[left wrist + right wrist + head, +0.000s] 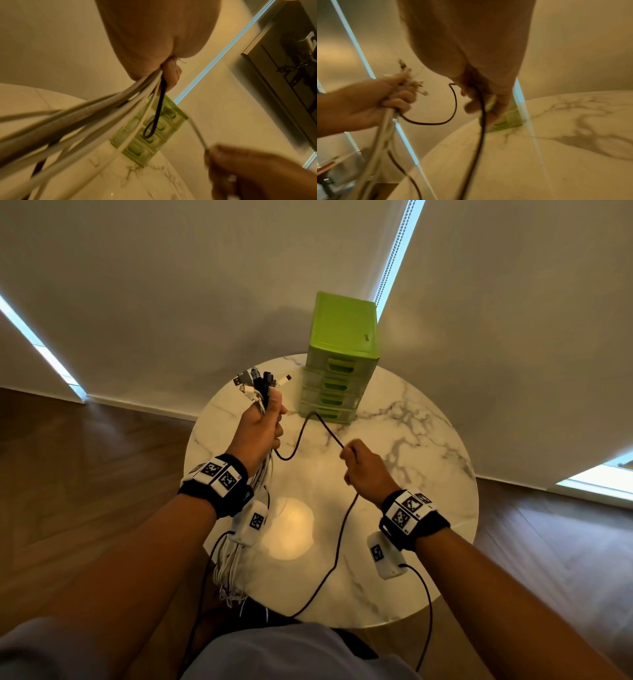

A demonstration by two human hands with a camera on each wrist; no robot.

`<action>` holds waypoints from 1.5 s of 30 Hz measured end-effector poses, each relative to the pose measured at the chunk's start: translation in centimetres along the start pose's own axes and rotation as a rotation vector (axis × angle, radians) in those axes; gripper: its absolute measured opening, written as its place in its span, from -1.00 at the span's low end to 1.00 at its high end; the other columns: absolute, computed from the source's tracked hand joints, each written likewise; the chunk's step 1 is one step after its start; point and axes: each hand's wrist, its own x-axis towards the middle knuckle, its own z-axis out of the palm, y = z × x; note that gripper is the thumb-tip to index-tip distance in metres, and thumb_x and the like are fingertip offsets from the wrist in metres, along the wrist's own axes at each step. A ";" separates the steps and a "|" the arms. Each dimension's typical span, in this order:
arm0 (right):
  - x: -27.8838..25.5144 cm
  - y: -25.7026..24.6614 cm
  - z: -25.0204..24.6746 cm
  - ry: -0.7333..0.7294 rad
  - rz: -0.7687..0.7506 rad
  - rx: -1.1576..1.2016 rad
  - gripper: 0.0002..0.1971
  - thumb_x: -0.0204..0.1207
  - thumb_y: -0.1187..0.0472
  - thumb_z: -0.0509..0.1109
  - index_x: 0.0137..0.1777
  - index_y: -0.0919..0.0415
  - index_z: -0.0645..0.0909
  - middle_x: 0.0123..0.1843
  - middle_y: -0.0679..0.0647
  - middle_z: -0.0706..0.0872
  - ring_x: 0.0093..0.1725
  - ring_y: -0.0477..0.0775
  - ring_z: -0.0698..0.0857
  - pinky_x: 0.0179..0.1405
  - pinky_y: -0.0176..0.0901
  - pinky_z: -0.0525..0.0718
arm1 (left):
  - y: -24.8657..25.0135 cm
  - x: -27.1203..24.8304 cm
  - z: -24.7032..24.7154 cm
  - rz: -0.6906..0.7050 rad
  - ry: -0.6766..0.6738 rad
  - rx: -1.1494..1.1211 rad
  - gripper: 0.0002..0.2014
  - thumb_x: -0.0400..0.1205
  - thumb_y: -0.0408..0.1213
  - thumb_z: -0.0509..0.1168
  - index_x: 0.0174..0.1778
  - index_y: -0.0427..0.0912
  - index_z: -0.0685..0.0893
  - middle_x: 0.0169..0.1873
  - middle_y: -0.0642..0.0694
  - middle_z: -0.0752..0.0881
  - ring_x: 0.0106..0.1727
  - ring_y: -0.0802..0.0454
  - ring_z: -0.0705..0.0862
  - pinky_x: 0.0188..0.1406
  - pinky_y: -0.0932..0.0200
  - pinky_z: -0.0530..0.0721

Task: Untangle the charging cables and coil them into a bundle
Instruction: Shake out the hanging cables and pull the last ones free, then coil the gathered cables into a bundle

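My left hand point(262, 426) is raised over the table's left part and grips a bundle of white and black charging cables point(255, 484), whose plugs point(260, 380) stick up above the fist. The strands point(82, 119) hang down past my wrist and off the table edge. One black cable point(315, 422) loops out from under the left fist, rises to a peak and runs down to my right hand point(359, 463), which pinches it. Below that hand the black cable point(481, 121) trails across the table toward my lap. The left hand point(392, 94) shows clenched in the right wrist view.
A round white marble table point(411, 440) lies under both hands. A green plastic drawer unit point(342, 357) stands at its far edge, just behind the cable loop. Wooden floor surrounds the table, with walls and window blinds close behind.
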 end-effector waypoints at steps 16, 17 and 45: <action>-0.9 -11.1 6.1 -0.391 -0.287 0.517 -0.36 0.69 0.48 0.27 0.71 0.18 0.15 0.54 0.12 0.54 0.46 0.01 0.62 0.42 -0.11 0.64 | 1.7 -3.5 -2.3 0.094 -0.139 0.417 -0.52 0.75 0.25 0.10 0.46 0.08 0.57 0.35 -0.06 0.64 0.41 0.03 0.61 0.49 -0.01 0.53; -0.9 -11.9 7.0 -0.374 -0.342 0.580 -0.41 0.75 0.46 0.18 0.73 0.18 0.14 0.59 0.14 0.50 0.52 0.01 0.58 0.49 -0.07 0.58 | 1.9 -3.7 -2.9 0.137 -0.132 0.544 -0.44 0.69 0.35 0.06 0.44 0.11 0.60 0.38 -0.12 0.57 0.45 -0.05 0.55 0.56 -0.10 0.46; -3.5 -20.8 12.3 -0.641 -0.115 0.823 -0.84 0.54 0.32 0.09 -0.21 0.10 0.20 -0.45 0.00 0.16 -0.49 -0.03 0.09 -0.50 -0.19 0.15 | 8.6 -5.4 -12.3 0.416 0.088 0.370 -0.35 0.48 -0.14 0.64 0.39 0.02 0.43 0.09 0.03 0.71 0.06 0.05 0.78 0.16 -0.09 0.77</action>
